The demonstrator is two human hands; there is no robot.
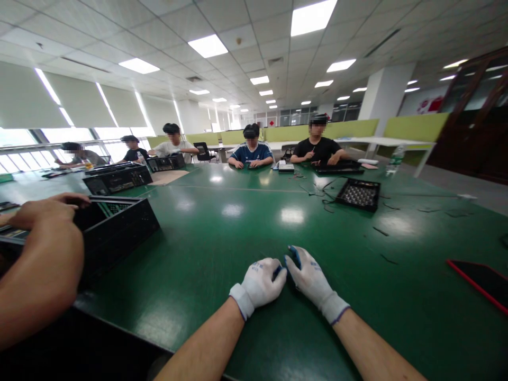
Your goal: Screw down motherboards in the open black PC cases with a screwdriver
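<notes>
Both my hands wear white work gloves with blue palms and rest near the front of the green table (222, 233). My left hand (260, 283) has its fingers loosely bent, with a gap between thumb and forefinger; nothing shows in it. Close beside it, my right hand (311, 278) has its fingers bent and apart, also with nothing visible in it. The thumbs almost meet. Part of each palm is hidden from above.
At left, another person's bare arm (47, 254) reaches over a black computer case (123, 227). Further cases (119, 179) and several seated people line the far side. A black perforated tray (359, 194), cables, a water bottle (396, 159) and a red-edged dark panel (482, 283) lie rightward.
</notes>
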